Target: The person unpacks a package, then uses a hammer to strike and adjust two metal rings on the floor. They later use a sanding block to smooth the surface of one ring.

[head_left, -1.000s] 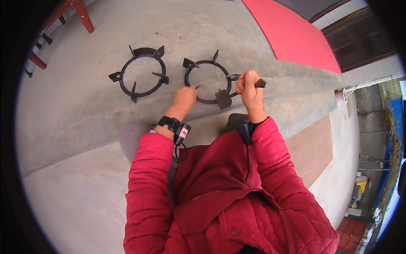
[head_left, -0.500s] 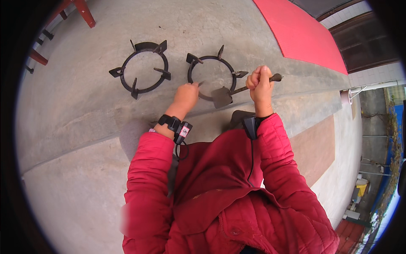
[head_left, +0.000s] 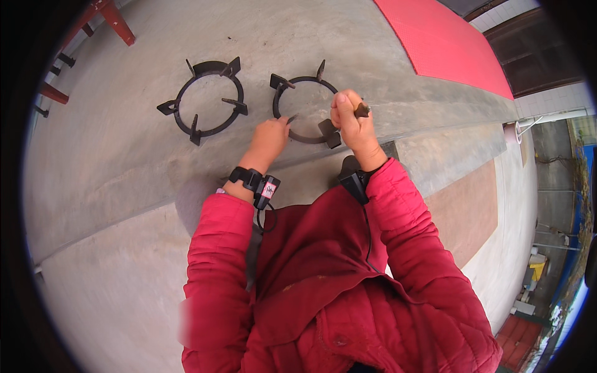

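Observation:
Two round black iron pan supports with upright prongs lie on the concrete floor in front of me. My left hand [head_left: 270, 142] is closed on a prong at the near left of the right pan support [head_left: 306, 79]. Above its right side, my right hand [head_left: 354, 123] is wrapped round a small shovel, whose dark handle end [head_left: 362, 110] points up toward me. The shovel's blade cannot be told from the dark plate at the ring's near right edge. Untouched, the left pan support [head_left: 209, 132] lies further left.
A red mat [head_left: 448, 56] covers the floor at far right. Red-brown furniture legs [head_left: 117, 23] stand at far left. A low step edge [head_left: 112, 222] crosses the floor near my feet. A brown board or mat [head_left: 460, 208] lies to the right.
My right hand has moved left, toward the pan support. The shovel has tipped from lying across to pointing its handle end up at me. My left hand has stayed at the prong.

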Demonstrator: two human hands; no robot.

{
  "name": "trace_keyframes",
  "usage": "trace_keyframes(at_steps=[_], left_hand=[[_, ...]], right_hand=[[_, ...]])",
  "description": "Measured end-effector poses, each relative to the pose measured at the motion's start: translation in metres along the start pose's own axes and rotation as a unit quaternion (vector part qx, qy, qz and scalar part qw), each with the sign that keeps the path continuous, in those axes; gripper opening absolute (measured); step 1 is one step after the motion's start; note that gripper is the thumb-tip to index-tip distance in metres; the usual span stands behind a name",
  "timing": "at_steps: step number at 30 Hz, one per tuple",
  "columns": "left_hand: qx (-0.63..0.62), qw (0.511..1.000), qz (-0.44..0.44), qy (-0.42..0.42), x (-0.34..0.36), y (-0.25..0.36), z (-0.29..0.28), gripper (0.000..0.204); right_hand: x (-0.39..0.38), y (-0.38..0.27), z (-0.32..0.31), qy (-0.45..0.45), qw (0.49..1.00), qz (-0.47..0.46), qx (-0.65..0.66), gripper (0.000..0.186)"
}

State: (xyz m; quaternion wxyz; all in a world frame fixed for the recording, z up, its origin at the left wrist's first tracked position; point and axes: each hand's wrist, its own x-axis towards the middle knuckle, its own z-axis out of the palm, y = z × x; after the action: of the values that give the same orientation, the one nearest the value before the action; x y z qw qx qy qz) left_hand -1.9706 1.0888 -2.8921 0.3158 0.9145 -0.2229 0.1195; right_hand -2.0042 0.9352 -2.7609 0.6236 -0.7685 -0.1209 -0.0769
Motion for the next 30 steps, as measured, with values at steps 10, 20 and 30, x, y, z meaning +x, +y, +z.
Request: trace_keyframes(at_steps=[10, 20, 30], left_hand=[[0.018, 0.998, -0.018, -0.06, -0.022, -0.008, -0.018, 0.014], [0.019, 0.999, -0.022, -0.045, -0.012, 0.004, -0.01, 0.014], [0.009, 0.998, -0.016, -0.052, 0.004, -0.012, -0.008, 0.015]], right_hand=[[-0.012, 0.016, -0.04, 0.275, 0.9, 0.161, 0.298, 0.029], [-0.009, -0.015, 0.005, -0.04, 0.99, -0.066, -0.121, 0.023], [0.034, 0.025, -0.031, 0.121, 0.97, 0.041, 0.208, 0.029]])
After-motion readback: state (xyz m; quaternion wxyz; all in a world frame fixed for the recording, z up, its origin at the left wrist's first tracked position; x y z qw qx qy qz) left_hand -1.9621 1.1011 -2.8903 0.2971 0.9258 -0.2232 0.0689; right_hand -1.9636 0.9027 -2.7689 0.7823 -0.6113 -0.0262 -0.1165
